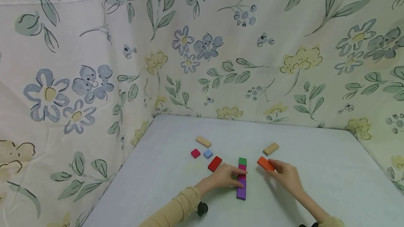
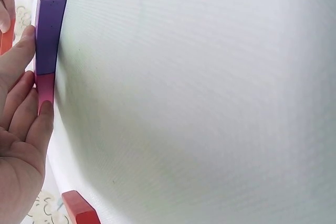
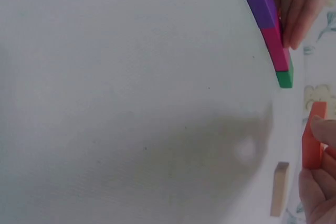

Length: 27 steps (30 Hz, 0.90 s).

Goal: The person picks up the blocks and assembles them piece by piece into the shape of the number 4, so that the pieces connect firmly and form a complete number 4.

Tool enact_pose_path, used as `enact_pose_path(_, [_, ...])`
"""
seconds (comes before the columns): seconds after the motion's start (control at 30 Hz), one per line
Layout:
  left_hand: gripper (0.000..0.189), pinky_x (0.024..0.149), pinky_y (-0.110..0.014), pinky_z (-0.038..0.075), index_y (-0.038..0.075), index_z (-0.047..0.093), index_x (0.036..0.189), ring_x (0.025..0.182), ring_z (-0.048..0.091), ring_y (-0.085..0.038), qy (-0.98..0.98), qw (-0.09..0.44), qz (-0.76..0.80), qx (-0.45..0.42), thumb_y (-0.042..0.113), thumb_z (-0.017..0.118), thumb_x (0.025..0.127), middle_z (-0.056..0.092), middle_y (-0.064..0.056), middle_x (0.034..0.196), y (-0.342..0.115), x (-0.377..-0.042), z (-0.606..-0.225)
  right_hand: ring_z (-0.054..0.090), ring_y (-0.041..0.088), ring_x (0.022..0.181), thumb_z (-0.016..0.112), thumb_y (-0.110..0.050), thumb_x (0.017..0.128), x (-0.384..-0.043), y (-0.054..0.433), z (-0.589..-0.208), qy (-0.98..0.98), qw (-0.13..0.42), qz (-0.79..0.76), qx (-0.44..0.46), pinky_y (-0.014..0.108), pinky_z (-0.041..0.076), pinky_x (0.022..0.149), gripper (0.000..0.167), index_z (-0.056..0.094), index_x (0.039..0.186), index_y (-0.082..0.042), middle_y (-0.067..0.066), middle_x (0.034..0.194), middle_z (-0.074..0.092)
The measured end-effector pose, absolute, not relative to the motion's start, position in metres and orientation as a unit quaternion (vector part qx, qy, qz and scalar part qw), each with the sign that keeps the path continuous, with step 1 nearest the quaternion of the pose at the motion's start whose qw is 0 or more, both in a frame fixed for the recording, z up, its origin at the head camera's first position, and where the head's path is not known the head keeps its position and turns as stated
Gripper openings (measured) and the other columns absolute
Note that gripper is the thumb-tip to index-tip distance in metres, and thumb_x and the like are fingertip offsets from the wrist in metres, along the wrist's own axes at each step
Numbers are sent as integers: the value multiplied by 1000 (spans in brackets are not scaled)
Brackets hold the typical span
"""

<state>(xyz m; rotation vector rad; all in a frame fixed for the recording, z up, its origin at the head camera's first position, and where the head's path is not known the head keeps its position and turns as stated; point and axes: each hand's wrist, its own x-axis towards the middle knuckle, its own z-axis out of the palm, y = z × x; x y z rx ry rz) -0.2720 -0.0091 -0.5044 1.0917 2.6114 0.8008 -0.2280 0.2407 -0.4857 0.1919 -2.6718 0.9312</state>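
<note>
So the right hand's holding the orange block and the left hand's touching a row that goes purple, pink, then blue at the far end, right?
Not quite: the far end is a green block, not blue, as the head view shows. The right hand does hold the orange block, and the left hand touches the purple block and pink block.

And it's solid violet on the purple block (image 1: 241,193)! Just beyond it, hot pink on the pink block (image 1: 242,167), then a green block (image 1: 242,161). Right of the purple: a bright orange block (image 1: 266,163), a plain tan block (image 1: 271,149) farther off. To its left, a red block (image 1: 215,163), a crimson cube (image 1: 195,153), a light blue cube (image 1: 208,153). Underneath, a white tabletop (image 1: 176,192), perhaps faintly greenish where blurred. Behind, a cream cloth (image 1: 221,90) with blue and yellow flowers, green leaves, dark outlines!
</note>
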Motion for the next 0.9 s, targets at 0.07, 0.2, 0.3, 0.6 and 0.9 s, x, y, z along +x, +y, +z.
enact_pose_path(0.07, [49, 89, -15, 47, 27, 63, 126, 113, 58, -1, 883, 101, 273, 368, 35, 76, 79, 64, 8, 125, -9, -272, -505, 66, 39, 97, 76, -8, 76, -230, 243, -482, -930, 157, 325, 77, 45, 55, 75, 39, 67, 111, 6, 24, 105, 69])
enact_pose_path(0.2, [49, 88, -15, 47, 26, 63, 126, 113, 58, -1, 882, 102, 276, 369, 34, 76, 79, 64, 8, 125, -9, -272, -505, 66, 39, 98, 74, -7, 78, -234, 247, -474, -926, 147, 336, 87, 45, 55, 77, 39, 65, 114, 6, 25, 107, 68])
enact_pose_path(0.3, [49, 87, -14, 47, 26, 63, 126, 112, 58, -1, 881, 101, 276, 371, 34, 76, 79, 64, 8, 125, -10, -272, -505, 66, 37, 97, 74, -7, 79, -236, 250, -470, -927, 140, 337, 92, 41, 56, 76, 40, 65, 116, 5, 24, 108, 68])
enact_pose_path(0.6, [50, 90, -17, 47, 27, 62, 127, 114, 58, -2, 883, 111, 278, 361, 34, 75, 79, 63, 9, 127, -10, -271, -504, 65, 35, 99, 72, -5, 80, -246, 261, -456, -930, 115, 329, 115, 34, 57, 76, 39, 64, 118, 4, 23, 111, 67])
enact_pose_path(0.9, [49, 90, -17, 47, 26, 62, 127, 115, 58, -2, 882, 109, 275, 366, 34, 75, 80, 63, 8, 126, -10, -271, -502, 62, 38, 105, 71, -4, 81, -258, 266, -438, -927, 122, 320, 152, 40, 55, 80, 41, 62, 121, 2, 23, 116, 66])
